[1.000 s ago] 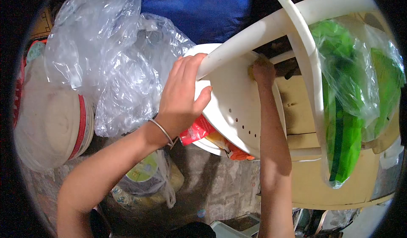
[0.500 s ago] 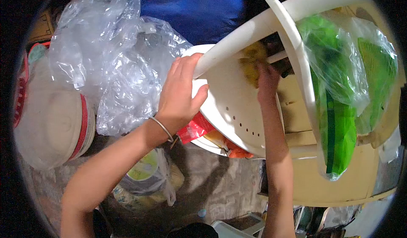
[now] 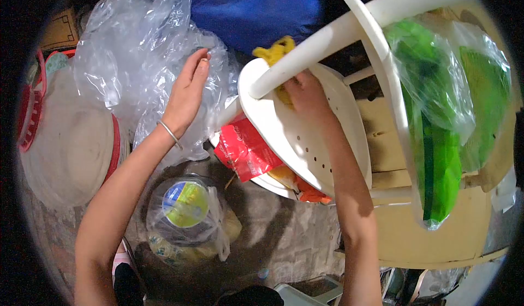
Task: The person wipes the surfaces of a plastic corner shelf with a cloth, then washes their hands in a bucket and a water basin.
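Observation:
A white plastic chair (image 3: 284, 129) with small holes lies tilted in front of me. My right hand (image 3: 308, 90) is on its seat, fingers closed on a yellow cloth (image 3: 277, 49). Part of the cloth hangs over the chair's edge behind a white leg. My left hand (image 3: 188, 90), with a bangle at the wrist, is raised left of the chair, apart from it, in front of clear plastic bags (image 3: 147, 49). It holds nothing and its thumb stands off the fingers. A red packet (image 3: 246, 149) lies under the chair's near edge.
Green items in clear plastic (image 3: 436, 126) hang at the right, before a yellowish tabletop (image 3: 431, 240). A bagged container with a green label (image 3: 186, 204) stands on the floor. A covered round tub (image 3: 71, 142) is at the left. Blue fabric (image 3: 256, 11) lies behind.
My left hand has let go of the chair and moved up and left. My right hand has moved left across the seat with the yellow cloth. More of the red packet shows.

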A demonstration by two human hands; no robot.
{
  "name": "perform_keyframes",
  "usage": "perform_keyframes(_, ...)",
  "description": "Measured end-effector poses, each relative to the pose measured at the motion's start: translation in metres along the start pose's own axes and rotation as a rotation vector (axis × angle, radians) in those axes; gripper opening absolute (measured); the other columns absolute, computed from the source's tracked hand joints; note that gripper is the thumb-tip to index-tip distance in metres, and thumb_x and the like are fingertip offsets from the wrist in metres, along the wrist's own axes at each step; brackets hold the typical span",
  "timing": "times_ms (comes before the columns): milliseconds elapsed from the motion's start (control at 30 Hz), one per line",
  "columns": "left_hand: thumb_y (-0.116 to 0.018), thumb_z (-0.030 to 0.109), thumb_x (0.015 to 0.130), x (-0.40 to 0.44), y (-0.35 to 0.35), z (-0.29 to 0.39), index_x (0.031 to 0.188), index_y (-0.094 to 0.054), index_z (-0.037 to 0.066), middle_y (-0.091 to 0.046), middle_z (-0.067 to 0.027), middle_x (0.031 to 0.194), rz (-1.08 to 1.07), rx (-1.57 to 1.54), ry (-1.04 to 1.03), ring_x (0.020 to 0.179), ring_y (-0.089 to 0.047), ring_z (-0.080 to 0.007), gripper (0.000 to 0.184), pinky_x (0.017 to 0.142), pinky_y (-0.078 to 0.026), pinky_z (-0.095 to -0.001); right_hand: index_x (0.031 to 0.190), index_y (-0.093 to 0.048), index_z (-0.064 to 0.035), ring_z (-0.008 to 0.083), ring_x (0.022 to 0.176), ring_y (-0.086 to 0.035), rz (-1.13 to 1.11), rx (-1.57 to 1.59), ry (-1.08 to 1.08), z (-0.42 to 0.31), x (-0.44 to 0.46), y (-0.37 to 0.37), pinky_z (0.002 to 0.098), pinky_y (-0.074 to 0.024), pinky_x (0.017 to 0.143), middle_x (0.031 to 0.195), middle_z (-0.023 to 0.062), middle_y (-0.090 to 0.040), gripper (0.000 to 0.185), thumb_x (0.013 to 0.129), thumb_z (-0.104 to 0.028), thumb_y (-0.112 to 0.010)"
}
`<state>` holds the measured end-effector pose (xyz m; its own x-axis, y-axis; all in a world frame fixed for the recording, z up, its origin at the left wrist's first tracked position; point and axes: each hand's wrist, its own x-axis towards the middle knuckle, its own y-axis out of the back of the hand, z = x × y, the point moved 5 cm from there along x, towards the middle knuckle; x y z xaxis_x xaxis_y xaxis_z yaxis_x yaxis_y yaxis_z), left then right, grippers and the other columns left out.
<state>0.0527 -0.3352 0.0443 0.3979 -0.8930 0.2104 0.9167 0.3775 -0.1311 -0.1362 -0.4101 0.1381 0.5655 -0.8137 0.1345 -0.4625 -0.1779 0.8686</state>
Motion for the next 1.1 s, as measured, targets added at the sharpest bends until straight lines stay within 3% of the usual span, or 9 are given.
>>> perform_keyframes(233, -0.038, 0.036, 0.093, -0.012, -0.014, -0.001, 0.124, -0.044, 0.002, -0.049, -0.0102, 0.122, -0.045, 0.011, 0.062, 0.115, -0.043, -0.0172, 0.047, 0.098, -0.030, -0.0273, 0.114, -0.054, -0.0017, 0.0230, 0.112, -0.045, -0.270, 0.100, 0.312, -0.019, -0.015, -0.003, 0.0278, -0.0318, 0.097, 0.124, 0.0110, -0.045, 0.033, 0.081, -0.003, -0.050)
perform_keyframes(367, -0.039, 0.036, 0.093, -0.013, -0.023, 0.002, 0.123, -0.046, 0.002, -0.050, -0.0097, 0.122, -0.053, -0.024, 0.081, 0.115, -0.043, -0.0168, 0.046, 0.096, -0.031, -0.0268, 0.113, -0.053, -0.0004, 0.0227, 0.116, -0.042, -0.284, 0.124, 0.276, -0.018, -0.021, -0.004, 0.0283, -0.0305, 0.098, 0.125, 0.0121, -0.045, 0.033, 0.081, -0.002, -0.050)
perform_keyframes(533, -0.042, 0.033, 0.093, -0.014, -0.025, 0.030, 0.121, -0.048, 0.003, -0.052, -0.0110, 0.119, -0.021, -0.037, -0.103, 0.111, -0.046, -0.0175, 0.042, 0.095, -0.033, -0.0275, 0.112, -0.052, 0.0014, 0.0300, 0.118, -0.042, -0.183, 0.005, 0.305, -0.028, -0.057, 0.011, 0.0319, -0.0322, 0.098, 0.128, 0.0173, -0.043, 0.032, 0.080, -0.002, -0.048)
perform_keyframes(733, -0.040, 0.034, 0.093, -0.019, -0.031, 0.031, 0.124, -0.047, 0.003, -0.048, -0.0101, 0.125, -0.079, -0.038, -0.085, 0.117, -0.042, -0.0182, 0.045, 0.100, -0.029, -0.0293, 0.107, -0.058, -0.0031, 0.0349, 0.106, -0.051, -0.185, -0.177, 0.177, -0.068, -0.100, 0.023, 0.0361, -0.0406, 0.092, 0.118, 0.0208, -0.051, 0.033, 0.075, -0.007, -0.049)
perform_keyframes(800, -0.039, 0.034, 0.093, -0.023, -0.038, 0.034, 0.123, -0.047, 0.002, -0.048, -0.0100, 0.124, -0.099, -0.064, -0.076, 0.116, -0.042, -0.0181, 0.045, 0.100, -0.029, -0.0290, 0.107, -0.058, -0.0079, 0.0350, 0.091, -0.058, -0.177, -0.274, 0.241, -0.077, -0.107, 0.020, 0.0414, -0.0466, 0.081, 0.116, 0.0181, -0.052, 0.032, 0.077, -0.012, -0.048)
perform_keyframes(833, -0.039, 0.033, 0.093, -0.025, -0.041, 0.035, 0.123, -0.047, 0.001, -0.049, -0.0099, 0.124, -0.113, -0.087, -0.066, 0.116, -0.043, -0.0179, 0.045, 0.099, -0.029, -0.0288, 0.114, -0.055, -0.0113, 0.0363, 0.098, -0.055, -0.201, -0.320, 0.178, -0.084, -0.108, 0.017, 0.0397, -0.0451, 0.084, 0.118, 0.0206, -0.050, 0.037, 0.077, -0.017, -0.054)
perform_keyframes(933, -0.039, 0.032, 0.094, -0.031, -0.046, 0.034, 0.122, -0.047, 0.000, -0.050, -0.0099, 0.122, -0.073, -0.221, -0.029, 0.114, -0.044, -0.0174, 0.044, 0.099, -0.030, -0.0284, 0.116, -0.052, -0.0147, 0.0338, 0.084, -0.059, -0.107, -0.486, 0.128, -0.099, -0.103, -0.008, 0.0411, -0.0499, 0.070, 0.120, 0.0167, -0.048, 0.038, 0.080, -0.027, -0.056)
perform_keyframes(1067, -0.041, 0.033, 0.093, -0.034, -0.035, 0.033, 0.122, -0.048, 0.001, -0.051, -0.0095, 0.122, -0.046, -0.161, -0.056, 0.114, -0.045, -0.0168, 0.044, 0.098, -0.031, -0.0281, 0.110, -0.055, -0.0141, 0.0332, 0.075, -0.061, -0.101, -0.578, 0.077, -0.091, -0.108, -0.026, 0.0399, -0.0508, 0.065, 0.121, 0.0152, -0.047, 0.032, 0.078, -0.020, -0.055)
perform_keyframes(1100, -0.041, 0.033, 0.093, -0.035, -0.032, 0.034, 0.120, -0.050, 0.002, -0.052, -0.0090, 0.121, -0.034, -0.141, -0.050, 0.112, -0.046, -0.0165, 0.043, 0.097, -0.031, -0.0276, 0.101, -0.059, -0.0082, 0.0341, 0.075, -0.061, -0.075, -0.554, 0.031, -0.092, -0.117, -0.020, 0.0400, -0.0509, 0.064, 0.114, 0.0165, -0.052, 0.027, 0.076, -0.013, -0.054)
